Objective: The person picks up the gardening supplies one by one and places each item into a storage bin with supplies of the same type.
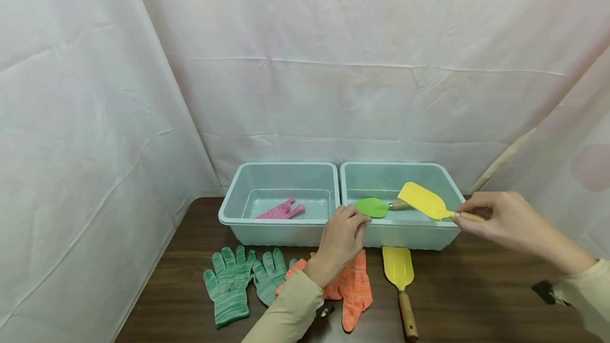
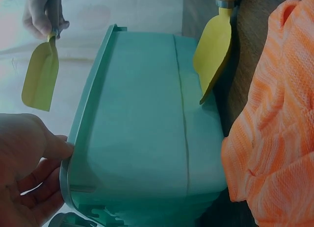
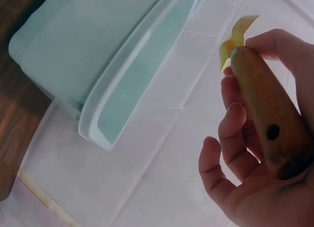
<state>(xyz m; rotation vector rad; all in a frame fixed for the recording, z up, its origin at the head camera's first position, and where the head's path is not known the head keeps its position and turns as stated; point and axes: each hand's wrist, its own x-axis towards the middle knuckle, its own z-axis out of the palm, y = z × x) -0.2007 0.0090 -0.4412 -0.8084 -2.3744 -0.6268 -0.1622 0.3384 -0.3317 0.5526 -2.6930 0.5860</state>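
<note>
My right hand pinches a yellow garden trowel near the neck of its wooden handle, the blade over the right-hand light green plastic bin. At that bin's near left corner, my left hand holds the rim, its thumb and fingers about the edge in the left wrist view. Inside this bin lies a green trowel with a wooden handle. A second yellow trowel rests in front of the bin, its blade leaning on the wall and its handle toward me.
A matching bin on the left contains a pink glove. Green gloves and orange gloves lie on the dark wooden table, the orange ones partly behind my left arm. A pale curtain hangs behind the bins.
</note>
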